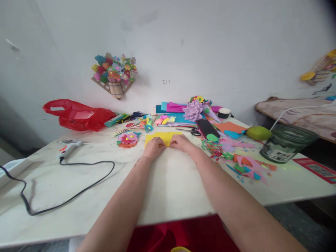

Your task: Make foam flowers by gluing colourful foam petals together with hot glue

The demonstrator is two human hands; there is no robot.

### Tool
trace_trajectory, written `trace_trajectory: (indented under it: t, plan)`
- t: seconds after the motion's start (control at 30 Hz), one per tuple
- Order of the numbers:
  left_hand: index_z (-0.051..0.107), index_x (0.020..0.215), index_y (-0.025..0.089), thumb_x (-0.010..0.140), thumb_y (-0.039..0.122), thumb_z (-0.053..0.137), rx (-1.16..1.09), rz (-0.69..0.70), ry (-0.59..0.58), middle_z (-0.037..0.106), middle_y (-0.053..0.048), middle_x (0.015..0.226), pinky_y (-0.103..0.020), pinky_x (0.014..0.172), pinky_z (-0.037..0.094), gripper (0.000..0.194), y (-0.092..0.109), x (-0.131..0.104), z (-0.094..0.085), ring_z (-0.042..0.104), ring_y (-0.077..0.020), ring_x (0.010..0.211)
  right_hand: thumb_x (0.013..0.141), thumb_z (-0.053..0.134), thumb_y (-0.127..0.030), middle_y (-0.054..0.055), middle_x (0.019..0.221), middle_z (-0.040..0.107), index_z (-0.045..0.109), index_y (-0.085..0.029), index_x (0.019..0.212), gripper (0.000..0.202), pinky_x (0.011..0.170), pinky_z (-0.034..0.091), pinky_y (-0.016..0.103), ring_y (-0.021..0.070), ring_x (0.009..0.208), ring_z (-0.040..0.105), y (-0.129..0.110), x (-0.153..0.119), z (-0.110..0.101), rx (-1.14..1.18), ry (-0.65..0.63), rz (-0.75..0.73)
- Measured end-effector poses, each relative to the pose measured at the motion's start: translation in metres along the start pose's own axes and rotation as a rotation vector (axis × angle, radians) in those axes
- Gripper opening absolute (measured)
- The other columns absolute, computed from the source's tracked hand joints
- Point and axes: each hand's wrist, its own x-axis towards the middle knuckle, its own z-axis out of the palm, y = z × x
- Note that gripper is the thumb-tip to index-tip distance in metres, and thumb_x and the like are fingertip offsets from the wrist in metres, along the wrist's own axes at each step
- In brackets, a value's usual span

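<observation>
A yellow craft sheet (165,135) lies on the white table in front of me; whether it is paper, felt or foam I cannot tell. My left hand (154,147) is closed on its near left part, fingers curled. Close beside it, my right hand (182,143) pinches the near right part of the same sheet. Both sets of fingertips meet the near edge, and they partly hide it. Just beyond the sheet are black-handled scissors (195,131). A cluster of colourful flower cut-outs (128,139) lies left of my left hand.
At left are a glue gun (70,148) with a looping black cord and a red plastic bag (78,117). Colourful scraps (246,164), a dark phone (207,128), a glass jar (286,145) and a green fruit (258,133) lie right. Coloured sheets (174,106) are stacked behind.
</observation>
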Motion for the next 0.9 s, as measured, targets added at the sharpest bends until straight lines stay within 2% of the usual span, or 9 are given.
trace_trajectory:
  t: [0.2, 0.43, 0.9]
  plan:
    - [0.061, 0.065, 0.016, 0.069, 0.017, 0.058, -0.082, -0.01, 0.025, 0.061, -0.004, 0.088, -0.025, 0.072, 0.045, 0.006, -0.005, 0.001, 0.004, 0.057, -0.0132, 0.078, 0.073, 0.058, -0.026, 0.002, 0.085, 0.063, 0.067, -0.019, 0.077, 0.012, 0.069, 0.036, 0.022, 0.013, 0.079, 0.055, 0.0, 0.0, 0.001, -0.012, 0.004, -0.014]
    - [0.059, 0.063, 0.017, 0.069, 0.016, 0.055, -0.107, -0.054, 0.006, 0.061, -0.005, 0.094, -0.027, 0.077, 0.046, 0.007, -0.004, 0.002, 0.004, 0.058, -0.0141, 0.082, 0.075, 0.056, -0.029, 0.002, 0.084, 0.063, 0.066, -0.019, 0.076, 0.014, 0.07, 0.036, 0.021, 0.013, 0.079, 0.055, -0.003, -0.001, -0.001, -0.017, -0.016, 0.034]
    - [0.056, 0.063, 0.017, 0.073, 0.017, 0.051, 0.02, -0.086, -0.002, 0.059, -0.009, 0.102, -0.031, 0.087, 0.043, 0.011, -0.001, 0.003, 0.006, 0.055, -0.0183, 0.095, 0.075, 0.056, -0.034, 0.002, 0.086, 0.064, 0.064, -0.019, 0.072, 0.017, 0.066, 0.036, 0.022, 0.0139, 0.078, 0.056, -0.011, -0.001, -0.004, -0.063, -0.047, 0.117]
